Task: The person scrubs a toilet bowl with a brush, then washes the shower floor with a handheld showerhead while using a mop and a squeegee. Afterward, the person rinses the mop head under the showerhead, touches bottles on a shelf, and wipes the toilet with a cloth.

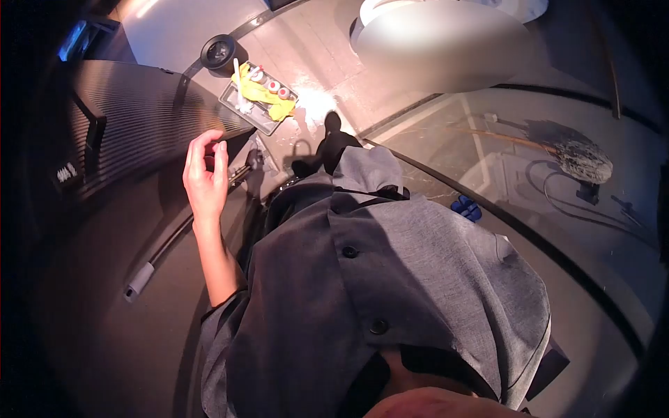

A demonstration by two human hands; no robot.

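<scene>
My left hand (208, 177) is raised at the left of the view, with its fingers loosely curled and a gap to the thumb; nothing shows between them. Just beyond it, a grey tray (226, 103) rests on the floor. In the tray lie yellow gloves or cloth (281, 110), a white-handled brush (237, 82) and several containers with red and white tops (273, 86). Below my left hand, a dark pole with a grey grip (139, 281) slants across the floor. My right hand is out of view.
A black bucket (219, 53) stands behind the tray. On the left is a ribbed panel (150, 104). A dark-framed glass panel (432, 136) is at the right, with a fluffy duster-like head (585, 161) near it. Small blue objects (465, 208) lie beside my clothing.
</scene>
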